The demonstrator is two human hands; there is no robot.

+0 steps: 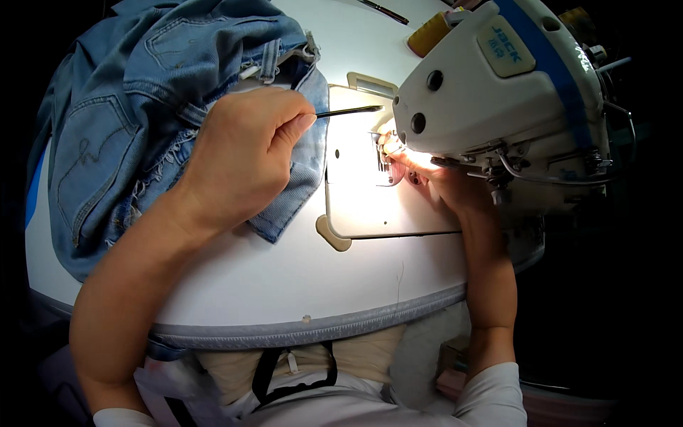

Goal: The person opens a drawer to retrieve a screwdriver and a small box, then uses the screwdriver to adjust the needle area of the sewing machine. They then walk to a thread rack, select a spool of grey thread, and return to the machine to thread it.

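Note:
My left hand is closed in a fist around a slim dark screwdriver-like tool, whose tip points right toward the sewing machine head. Most of the tool is hidden in the fist. Under the machine head, my right hand reaches in from the right, with its fingers drawn together at the presser foot area. Strong lamp glare and the head hide what those fingertips grip. Blue denim jeans lie heaped behind and left of my left hand, with frayed edges and stitched pockets.
The metal bed plate is set into the white table, which has a grey edging. A yellow thread cone stands behind the head. A thin black tool lies at the far edge. Loose thread hangs near the front.

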